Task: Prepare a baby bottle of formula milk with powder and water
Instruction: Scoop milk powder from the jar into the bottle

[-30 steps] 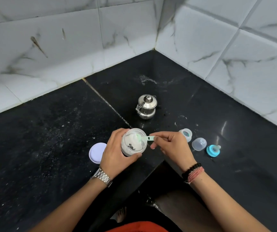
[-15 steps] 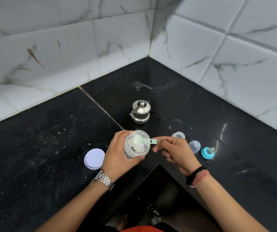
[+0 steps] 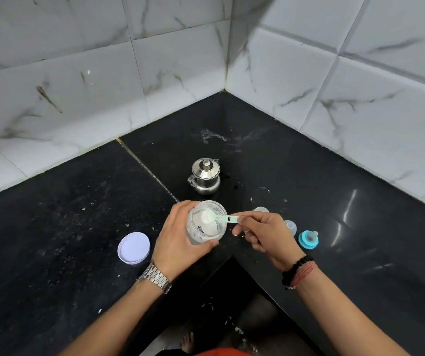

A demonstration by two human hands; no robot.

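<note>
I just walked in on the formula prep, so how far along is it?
Done: the powder jar is open, with its white lid off on the counter. In hand: the left hand holds the jar and the right hand dips the green scoop into the powder. Left: the teat ring lies unfitted, and the steel pot stands covered.

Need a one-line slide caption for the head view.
Left hand holds the powder jar while the right hand dips a green scoop in; lid and kettle nearby.
</note>
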